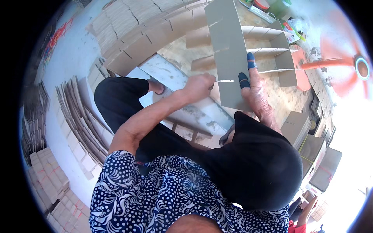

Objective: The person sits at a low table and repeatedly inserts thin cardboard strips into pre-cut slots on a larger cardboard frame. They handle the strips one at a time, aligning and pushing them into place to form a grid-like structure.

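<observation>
The left hand (199, 86) is clenched in a fist against the left edge of a long grey cardboard strip (227, 50), right at a slit in it; whether the grip actually pinches the edge cannot be told, since the fingers curl out of sight. The right hand (254, 87) lies flat on the strip's right side, pressing it down, two fingertips capped in blue finger cots (244, 80). The strip stands across a half-built cardboard divider grid (272, 52), whose cross pieces run out to the right (their left ends are hidden behind the strip). The lower end of the strip and the right wrist vanish behind a black head covering (252, 163). Stacks of flat cardboard (128, 27) curve along the rim, blurred and bent by the lens.
</observation>
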Motion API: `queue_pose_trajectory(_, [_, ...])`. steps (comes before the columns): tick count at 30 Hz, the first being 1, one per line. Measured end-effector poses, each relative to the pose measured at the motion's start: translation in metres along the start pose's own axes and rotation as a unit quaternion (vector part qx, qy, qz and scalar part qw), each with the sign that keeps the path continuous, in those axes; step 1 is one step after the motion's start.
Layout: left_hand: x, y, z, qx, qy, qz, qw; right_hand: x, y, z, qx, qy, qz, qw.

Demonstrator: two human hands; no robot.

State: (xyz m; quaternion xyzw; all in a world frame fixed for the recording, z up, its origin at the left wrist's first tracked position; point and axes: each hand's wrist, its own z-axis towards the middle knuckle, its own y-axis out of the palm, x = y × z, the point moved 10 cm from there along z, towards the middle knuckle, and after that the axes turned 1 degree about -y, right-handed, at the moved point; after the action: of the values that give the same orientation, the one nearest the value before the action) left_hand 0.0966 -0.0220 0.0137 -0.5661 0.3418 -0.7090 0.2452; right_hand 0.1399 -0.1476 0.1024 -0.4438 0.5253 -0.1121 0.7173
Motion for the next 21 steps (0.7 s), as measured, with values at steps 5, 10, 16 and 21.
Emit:
queue_pose_trajectory(5, [-0.001,0.001,0.003,-0.012,-0.025,-0.012,1.0,-0.009,0.008,-0.006,-0.005,0.026,0.023,0.999])
queue_pose_trajectory(10, [-0.003,-0.005,0.005,-0.004,-0.024,0.012,1.0,-0.008,0.009,-0.005,0.033,-0.024,-0.003,0.999])
queue_pose_trajectory(16, [-0.005,-0.012,0.009,0.014,0.002,-0.019,1.0,0.015,0.017,0.0,0.03,0.001,0.1,0.995])
queue_pose_trajectory(21, [-0.002,0.0,0.003,-0.051,0.02,-0.03,0.998,-0.002,0.013,-0.014,0.006,0.054,0.049,0.997])
